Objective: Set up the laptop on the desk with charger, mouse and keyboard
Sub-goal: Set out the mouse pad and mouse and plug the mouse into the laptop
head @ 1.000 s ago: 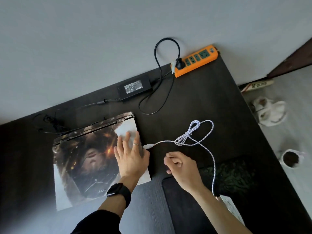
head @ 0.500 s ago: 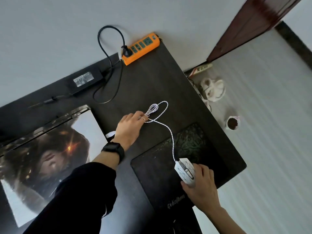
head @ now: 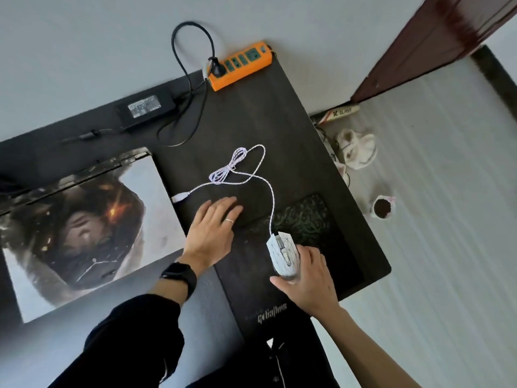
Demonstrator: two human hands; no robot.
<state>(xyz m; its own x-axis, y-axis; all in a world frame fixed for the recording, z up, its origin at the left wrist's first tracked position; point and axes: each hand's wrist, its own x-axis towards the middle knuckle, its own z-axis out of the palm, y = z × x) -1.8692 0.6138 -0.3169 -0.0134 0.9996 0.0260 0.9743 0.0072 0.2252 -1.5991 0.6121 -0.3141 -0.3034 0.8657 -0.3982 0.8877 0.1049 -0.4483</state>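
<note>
The right hand (head: 306, 278) grips the white mouse (head: 282, 254), thumb at its near-left side and fingers curled down its right. The mouse, veined with thin dark lines, sits on the black mouse pad (head: 305, 217). Its white braided cable (head: 272, 203) runs toward 12 o'clock, passes a tied bundle and ends in a plug (head: 179, 198) just beside the closed laptop (head: 84, 219). At 9 o'clock from the mouse, the left hand (head: 211, 233) lies flat on the desk (head: 265, 113), fingers straight and together. The charger brick (head: 148, 107) lies at 11 o'clock.

A home room: fluffy slippers (head: 355, 148) lie on the floor (head: 447, 219) right of the dark counter (head: 265, 113), near a wooden door (head: 436, 43).
</note>
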